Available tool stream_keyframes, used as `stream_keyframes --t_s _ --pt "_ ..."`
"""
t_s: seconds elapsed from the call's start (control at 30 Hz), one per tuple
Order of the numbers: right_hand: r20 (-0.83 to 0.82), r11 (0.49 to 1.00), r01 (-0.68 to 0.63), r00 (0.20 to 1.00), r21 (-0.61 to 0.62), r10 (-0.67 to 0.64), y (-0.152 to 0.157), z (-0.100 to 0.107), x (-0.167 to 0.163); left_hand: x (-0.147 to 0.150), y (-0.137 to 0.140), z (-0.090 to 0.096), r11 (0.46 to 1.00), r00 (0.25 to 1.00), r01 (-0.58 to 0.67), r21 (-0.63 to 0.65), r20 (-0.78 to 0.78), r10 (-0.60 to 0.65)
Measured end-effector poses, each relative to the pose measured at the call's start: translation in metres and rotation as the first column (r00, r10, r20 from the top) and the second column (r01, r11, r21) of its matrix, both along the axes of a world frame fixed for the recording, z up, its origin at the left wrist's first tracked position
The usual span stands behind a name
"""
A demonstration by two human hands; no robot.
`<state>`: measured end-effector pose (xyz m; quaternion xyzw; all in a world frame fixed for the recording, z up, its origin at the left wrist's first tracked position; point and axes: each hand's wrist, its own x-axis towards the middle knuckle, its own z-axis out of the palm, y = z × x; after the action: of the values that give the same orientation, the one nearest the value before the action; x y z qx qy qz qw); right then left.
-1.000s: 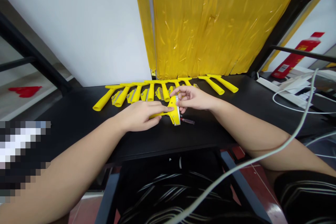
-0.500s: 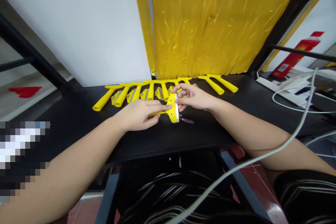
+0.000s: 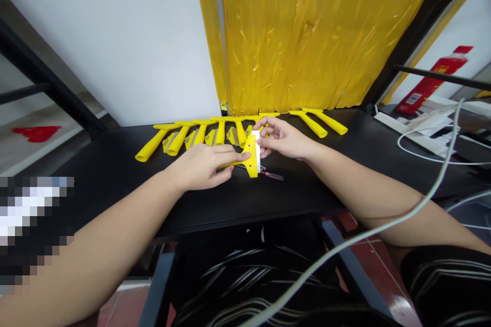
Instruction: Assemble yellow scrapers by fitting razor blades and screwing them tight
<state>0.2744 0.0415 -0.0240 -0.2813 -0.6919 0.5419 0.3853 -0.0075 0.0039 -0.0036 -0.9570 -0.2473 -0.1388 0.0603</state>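
My left hand (image 3: 209,166) is closed around the handle of a yellow scraper (image 3: 251,156), its index finger stretched along the head. A white strip (image 3: 257,156) lies along the scraper's blade edge, its top end sticking out past the head. With fingertips pinched, my right hand (image 3: 282,138) grips that white strip near its upper end. Beneath the scraper a screwdriver (image 3: 273,176) with a clear reddish handle rests on the black tabletop, partly hidden. Behind my hands several yellow scraper handles (image 3: 149,146) lie in a row, with yellow-and-metal blade pieces (image 3: 210,137) among them.
White board (image 3: 153,36) and yellow plastic sheeting (image 3: 307,36) stand behind the black table (image 3: 299,194). A red bottle (image 3: 433,80) is at the right on a side shelf. A pale cable (image 3: 368,237) hangs across the right foreground, over my right forearm.
The white strip has slid upward along the scraper's edge, away from me, with my right hand pinching it. My left hand and the scraper have hardly moved.
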Motion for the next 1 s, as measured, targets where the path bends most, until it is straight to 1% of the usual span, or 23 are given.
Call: stream_keyframes --t_s 0.13,0.23,0.43,0.73,0.87,1.0 --pt "0.038 1.0 -0.006 0.999 0.018 0.005 0.0006 -0.0018 0.0009 0.0008 -0.0002 -0.001 1.0 1.0 -0.008 0.005 0.005 0.007" --pt "0.067 0.999 -0.035 0.997 -0.003 0.035 0.0005 -0.0029 0.0011 0.0012 -0.0001 -0.0013 1.0 1.0 -0.015 0.007 0.006 0.015" --pt "0.051 0.998 -0.066 0.996 -0.024 0.067 -0.0003 -0.0033 0.0003 0.001 -0.0008 -0.0004 1.0 1.0 -0.023 0.017 0.015 0.023" --pt "0.066 0.987 -0.111 0.991 -0.118 0.12 -0.0059 -0.0009 -0.002 0.0016 -0.0009 -0.0006 0.999 0.999 -0.027 0.042 0.02 0.026" --pt "0.07 0.983 -0.101 0.991 -0.151 0.112 -0.0072 -0.0018 -0.0044 0.0021 -0.0007 -0.0003 0.997 1.0 -0.028 0.067 -0.004 0.028" --pt "0.06 0.988 -0.077 0.995 -0.132 0.085 -0.0055 -0.0036 -0.0053 0.0035 -0.0011 -0.0002 0.997 0.999 -0.022 0.077 -0.023 0.024"
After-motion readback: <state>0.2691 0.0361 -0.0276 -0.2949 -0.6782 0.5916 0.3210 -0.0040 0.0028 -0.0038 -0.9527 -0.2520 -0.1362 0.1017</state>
